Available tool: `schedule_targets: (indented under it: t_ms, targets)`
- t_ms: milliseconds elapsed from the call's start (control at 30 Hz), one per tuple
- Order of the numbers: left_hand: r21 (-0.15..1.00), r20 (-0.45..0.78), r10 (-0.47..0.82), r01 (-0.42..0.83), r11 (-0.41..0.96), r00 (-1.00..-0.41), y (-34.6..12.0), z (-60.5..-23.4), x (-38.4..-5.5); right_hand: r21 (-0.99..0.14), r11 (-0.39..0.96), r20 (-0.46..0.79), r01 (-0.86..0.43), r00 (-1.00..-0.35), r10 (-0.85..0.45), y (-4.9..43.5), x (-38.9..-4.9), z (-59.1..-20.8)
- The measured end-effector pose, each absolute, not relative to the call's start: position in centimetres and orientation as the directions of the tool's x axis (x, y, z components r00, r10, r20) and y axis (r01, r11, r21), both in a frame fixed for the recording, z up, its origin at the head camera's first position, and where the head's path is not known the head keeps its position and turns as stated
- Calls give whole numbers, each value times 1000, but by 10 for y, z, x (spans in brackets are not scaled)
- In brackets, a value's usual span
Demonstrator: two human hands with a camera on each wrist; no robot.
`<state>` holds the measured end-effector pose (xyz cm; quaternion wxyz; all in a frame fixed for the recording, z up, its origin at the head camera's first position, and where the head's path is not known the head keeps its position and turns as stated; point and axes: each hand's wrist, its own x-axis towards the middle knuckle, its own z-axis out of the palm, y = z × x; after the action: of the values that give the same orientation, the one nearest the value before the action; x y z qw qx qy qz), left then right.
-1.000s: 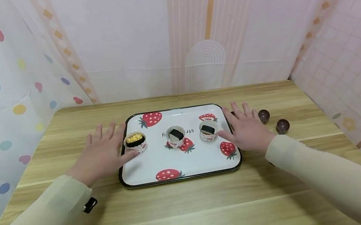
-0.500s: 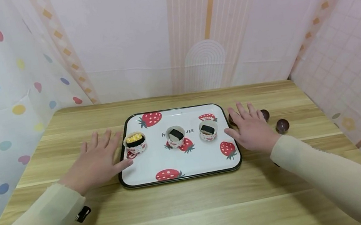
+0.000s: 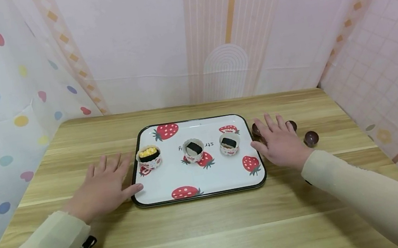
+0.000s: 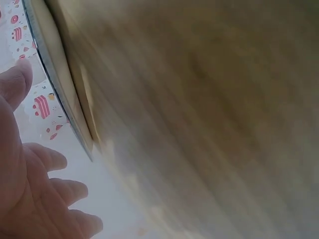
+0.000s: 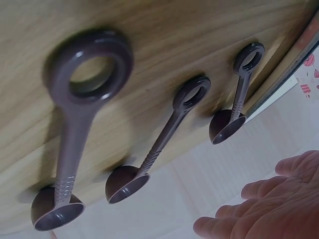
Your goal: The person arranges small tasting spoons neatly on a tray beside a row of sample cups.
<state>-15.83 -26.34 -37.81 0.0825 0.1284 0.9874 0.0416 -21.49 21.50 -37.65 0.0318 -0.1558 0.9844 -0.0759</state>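
Observation:
A white tray (image 3: 215,181) with strawberry prints and a dark rim lies mid-table. Three patterned paper cups stand in a row on it. A sushi piece topped with yellow corn (image 3: 148,152) fills the left cup (image 3: 151,164); dark-banded pieces (image 3: 194,148) sit in the other two. My left hand (image 3: 97,190) is spread, palm down, with its thumb over the tray's left edge. On the other side my right hand (image 3: 283,145) hovers with straight fingers and partly covers brown scoops. Neither hand holds anything.
Three brown scoops with ring-ended handles lie right of the tray: a near one (image 5: 72,144), a middle one (image 5: 167,134) and one beside the tray (image 5: 241,94). Patterned curtains (image 3: 133,44) hang behind the wooden table (image 3: 201,243) and at both sides.
Both hands have drawn apart, outward from the tray: the left one down and left, the right one to the right. The tray, cups and scoops have stayed in place.

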Motion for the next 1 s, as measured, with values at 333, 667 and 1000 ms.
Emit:
schedule_targets:
  t_ms: [333,667,1000]
  targets:
    - [94,-164,274,261,961,-948,-266,-383,-152,-180,941,-45,-285,-954,-298,221,-211,-374]
    - [80,-182,284,274,958,-941,-264,-382,-148,-158,946,-59,-282,-954,-294,234,-205,-368]
    - [103,-219,295,278,955,-930,-263,-381,-146,-153,949,-48,-277,-957,-288,253,-197,-361]
